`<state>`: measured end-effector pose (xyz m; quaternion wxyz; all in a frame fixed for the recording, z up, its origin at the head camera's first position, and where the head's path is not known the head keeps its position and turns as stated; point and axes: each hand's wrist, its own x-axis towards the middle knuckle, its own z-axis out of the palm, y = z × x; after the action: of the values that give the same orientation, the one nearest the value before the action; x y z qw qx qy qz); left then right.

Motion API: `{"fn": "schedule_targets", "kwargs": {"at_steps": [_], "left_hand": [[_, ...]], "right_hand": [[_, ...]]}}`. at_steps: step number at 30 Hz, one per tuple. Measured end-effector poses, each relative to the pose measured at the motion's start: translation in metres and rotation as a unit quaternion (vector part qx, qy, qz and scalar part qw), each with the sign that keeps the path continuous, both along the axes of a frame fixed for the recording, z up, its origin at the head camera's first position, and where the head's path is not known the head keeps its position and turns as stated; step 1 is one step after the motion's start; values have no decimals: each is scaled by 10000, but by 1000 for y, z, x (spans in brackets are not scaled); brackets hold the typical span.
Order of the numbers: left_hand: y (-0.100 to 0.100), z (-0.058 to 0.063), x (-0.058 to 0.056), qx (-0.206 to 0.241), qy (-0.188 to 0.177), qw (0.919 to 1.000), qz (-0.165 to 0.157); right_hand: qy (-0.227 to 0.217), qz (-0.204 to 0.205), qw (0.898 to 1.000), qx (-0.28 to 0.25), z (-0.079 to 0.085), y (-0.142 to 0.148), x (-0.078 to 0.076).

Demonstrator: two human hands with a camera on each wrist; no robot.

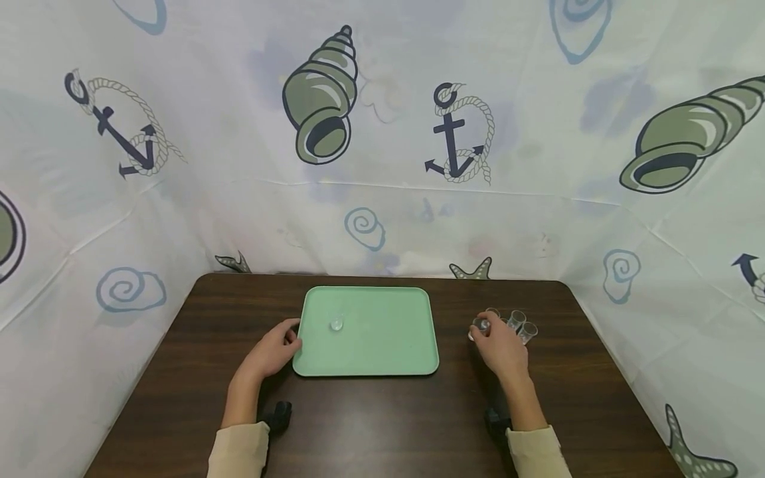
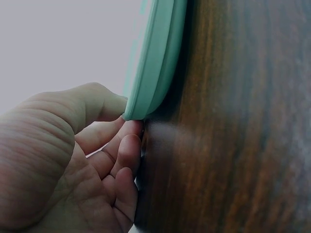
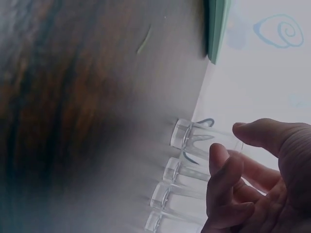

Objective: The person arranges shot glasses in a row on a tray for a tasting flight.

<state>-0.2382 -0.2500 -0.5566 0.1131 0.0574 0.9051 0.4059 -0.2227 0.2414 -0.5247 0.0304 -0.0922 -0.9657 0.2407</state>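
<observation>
A light green tray (image 1: 382, 338) lies on the table, with a small clear glass (image 1: 337, 324) standing toward its left side. My left hand (image 1: 271, 348) is at the tray's left edge; in the left wrist view the thumb sits on the rim and curled fingers meet it from below. Over on the right, my right hand (image 1: 503, 346) pinches a clear shot glass (image 3: 181, 134) near its rim between thumb and fingers. Several more shot glasses (image 3: 171, 170) stand in a row beside it, partly hidden behind the fingers.
The dark wood-grain table (image 1: 370, 425) has its back edge against a white cloth (image 1: 394, 153) printed with shells and anchors, which also covers both sides. Dark wrist devices (image 1: 278, 418) sit by both sleeves.
</observation>
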Motion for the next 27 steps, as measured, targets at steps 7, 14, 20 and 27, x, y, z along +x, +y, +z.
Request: {"fn": "schedule_targets", "kwargs": {"at_steps": [7,14,20,27], "left_hand": [[4,2,-4,12,57,10000,13],[0,1,1,-88,-71,9999,11],[-2,-1,-1,-41,1,10000,58],[-1,-2,-2,-47,-17,10000,27]], "right_hand": [[70,-149,9997,-193,2,-1,-2],[231,13,9985,-501,-3,-10,0],[554,195,9952,-786,-1,-20,-1],[495,303,9957,-717,5,-33,-3]]}}
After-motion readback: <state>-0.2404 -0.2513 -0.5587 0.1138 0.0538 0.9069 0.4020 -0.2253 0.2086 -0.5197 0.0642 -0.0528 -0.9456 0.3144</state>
